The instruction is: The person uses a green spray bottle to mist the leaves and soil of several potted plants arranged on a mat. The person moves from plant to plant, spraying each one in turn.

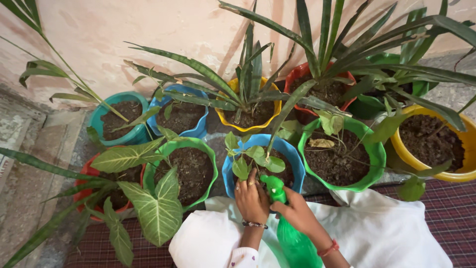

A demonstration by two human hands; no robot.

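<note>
Single head view, looking steeply down, close over potted plants, facing wall

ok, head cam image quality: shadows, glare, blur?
Head view: soft even light, no glare; leaf shadows fall on the pink wall. Hands on the green spray bottle look sharp. Wide-angle bending shows toward the frame edges.
</note>
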